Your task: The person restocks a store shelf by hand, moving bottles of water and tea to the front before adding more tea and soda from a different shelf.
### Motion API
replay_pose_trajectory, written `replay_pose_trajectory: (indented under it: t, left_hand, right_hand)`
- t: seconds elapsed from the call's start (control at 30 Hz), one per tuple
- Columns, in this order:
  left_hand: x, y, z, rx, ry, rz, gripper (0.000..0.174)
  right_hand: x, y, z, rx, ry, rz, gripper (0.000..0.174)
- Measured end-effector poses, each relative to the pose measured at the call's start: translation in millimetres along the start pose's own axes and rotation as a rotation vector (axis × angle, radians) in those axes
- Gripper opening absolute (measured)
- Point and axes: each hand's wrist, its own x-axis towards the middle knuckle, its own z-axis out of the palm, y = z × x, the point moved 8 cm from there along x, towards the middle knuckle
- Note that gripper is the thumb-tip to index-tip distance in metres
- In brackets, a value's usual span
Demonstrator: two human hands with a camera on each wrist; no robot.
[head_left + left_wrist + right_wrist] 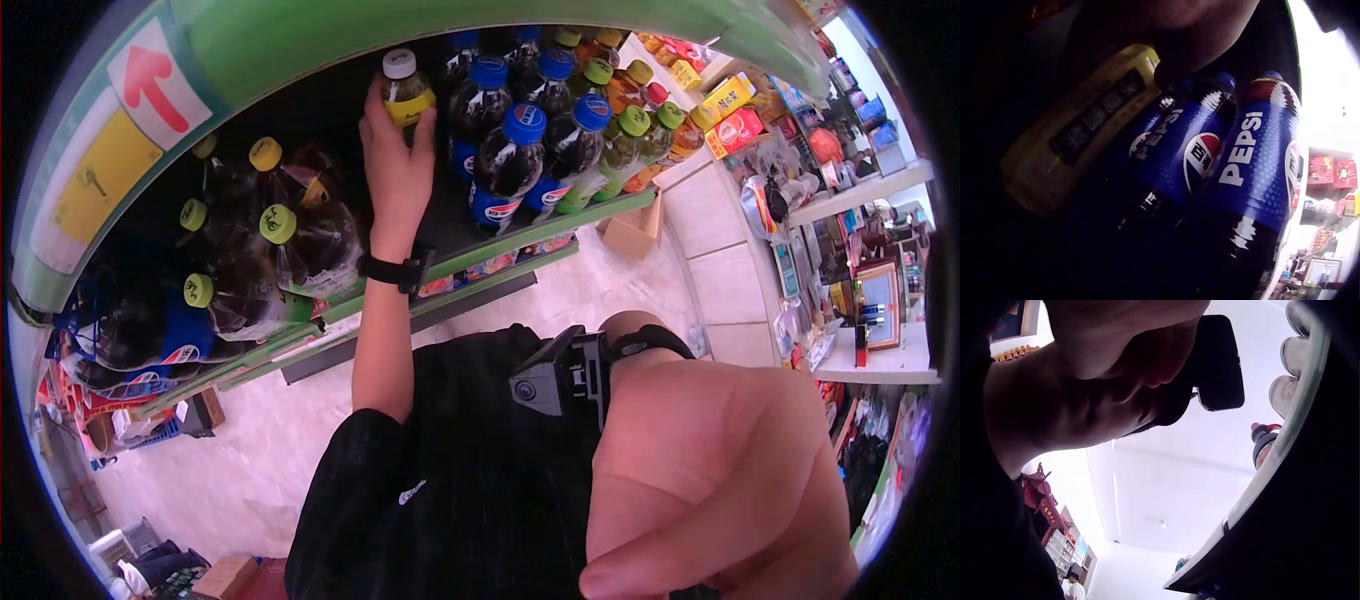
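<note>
Reaching into the shelf (440,220), my left hand (397,180) grips a bottle with a white cap and yellow label (408,103) round its side, fingers and thumb on either side. In the left wrist view, that bottle's yellow body (1029,175) leans under the hand, with a dark panel of characters on it. Beside it stand Pepsi bottles (1247,156) with blue caps. My right hand (720,470) is raised close to the head camera, thumb stretched out, palm showing and nothing seen in it. In the right wrist view it is near the person's head.
Large dark bottles with green and yellow caps (315,245) fill the shelf's left part. Green-capped bottles (625,150) stand on the right. A green shelf edge (450,20) arches overhead. A cardboard box (635,230) sits on the floor, and stocked shelves (860,210) line the right side.
</note>
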Motion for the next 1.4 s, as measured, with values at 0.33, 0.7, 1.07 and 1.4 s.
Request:
replay_pose_trajectory:
  t: [0.33, 0.7, 1.07, 1.4]
  left_hand:
    - [-3.4, 8.3, 0.2, 0.182, 0.028, -0.035, 0.078]
    - [-49.0, 49.5, -35.1, 0.179, -0.045, -0.116, 0.080]
    - [-87.3, 71.9, -59.2, 0.079, -0.073, -0.078, 0.077]
    - [-105.8, 103.6, -71.6, 0.016, -0.069, 0.025, 0.076]
  right_hand:
    - [6.1, 8.3, 14.0, -0.166, -0.549, 0.276, 0.011]
    - [-83.0, 103.7, -18.5, -0.522, -0.432, 0.407, 0.012]
    - [-127.6, 144.1, -20.3, -0.448, -0.329, 0.641, 0.010]
    - [-147.6, 158.3, -21.6, -0.047, -0.211, 0.731, 0.019]
